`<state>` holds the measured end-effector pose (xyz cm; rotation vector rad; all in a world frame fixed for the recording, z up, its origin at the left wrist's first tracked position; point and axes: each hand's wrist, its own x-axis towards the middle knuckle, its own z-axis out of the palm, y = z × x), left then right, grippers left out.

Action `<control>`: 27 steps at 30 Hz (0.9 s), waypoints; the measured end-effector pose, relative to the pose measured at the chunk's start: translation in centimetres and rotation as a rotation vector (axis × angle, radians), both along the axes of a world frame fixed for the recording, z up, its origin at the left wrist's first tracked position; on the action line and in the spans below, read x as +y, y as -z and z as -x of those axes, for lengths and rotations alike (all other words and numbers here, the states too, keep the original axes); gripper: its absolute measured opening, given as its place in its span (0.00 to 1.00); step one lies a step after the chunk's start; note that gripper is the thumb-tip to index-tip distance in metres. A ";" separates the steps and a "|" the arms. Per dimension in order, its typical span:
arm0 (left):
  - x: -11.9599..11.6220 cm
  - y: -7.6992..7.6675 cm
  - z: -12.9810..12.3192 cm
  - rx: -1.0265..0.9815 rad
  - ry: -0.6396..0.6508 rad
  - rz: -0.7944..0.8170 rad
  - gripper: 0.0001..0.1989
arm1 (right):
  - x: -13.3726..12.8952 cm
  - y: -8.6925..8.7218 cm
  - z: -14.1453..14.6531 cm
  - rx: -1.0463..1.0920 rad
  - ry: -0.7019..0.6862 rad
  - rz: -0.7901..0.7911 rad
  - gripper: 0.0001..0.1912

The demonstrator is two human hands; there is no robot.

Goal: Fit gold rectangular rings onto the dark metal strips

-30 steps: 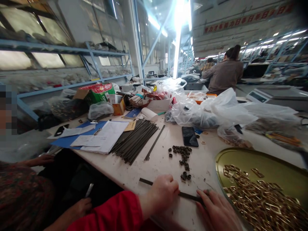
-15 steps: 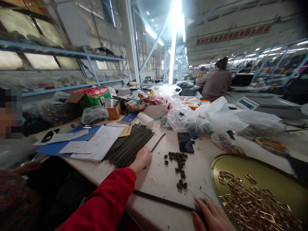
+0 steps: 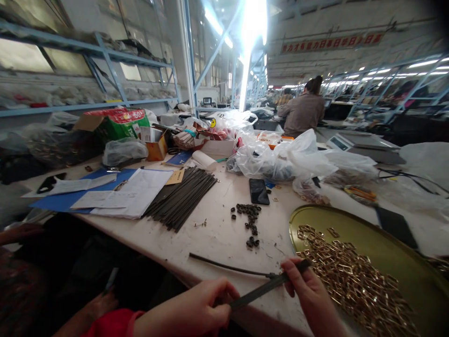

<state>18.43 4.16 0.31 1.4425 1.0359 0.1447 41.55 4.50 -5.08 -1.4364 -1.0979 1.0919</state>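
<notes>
My left hand [image 3: 199, 304] grips one end of a dark flat strap [image 3: 257, 291] at the table's front edge. Near the strap's other end, my right hand [image 3: 312, 290] pinches it between thumb and fingers. A second thin dark strap [image 3: 228, 266] lies just beyond, its right end close to my right fingers with a small fitting on it. Further back lies a fanned pile of dark straps [image 3: 182, 199]. Small black loops [image 3: 250, 217] are scattered in the middle. To the right, many gold-coloured metal buckles [image 3: 354, 276] fill part of an oval tray [image 3: 372, 238].
A phone [image 3: 259, 192] lies behind the loops. Papers [image 3: 140, 192] on a blue folder [image 3: 66, 201] are at left, plastic bags [image 3: 280, 161] at the back. At lower left, a co-worker's hand [image 3: 101, 304] holds a small object; another person [image 3: 303, 112] sits further off.
My left hand has come from the strap pile toward me with a strap. My right hand has lifted and now holds that strap's other end. The view has shifted slightly.
</notes>
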 end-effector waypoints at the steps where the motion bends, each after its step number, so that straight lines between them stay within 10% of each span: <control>1: 0.0 0.3 -0.6 -0.044 -0.010 0.072 0.14 | -0.1 0.1 1.0 0.033 -0.062 0.023 0.18; 6: 1.4 1.0 -2.7 -0.153 -0.155 0.166 0.12 | 1.0 -0.2 2.7 -0.019 -0.294 0.002 0.19; 14: 3.5 1.9 -1.7 -0.209 -0.432 0.310 0.12 | 7.4 0.0 -0.1 -1.074 -0.404 -0.202 0.10; 27: 4.8 2.8 -1.4 -0.269 -0.418 0.423 0.10 | 8.4 1.6 0.3 -1.060 -0.493 -0.122 0.08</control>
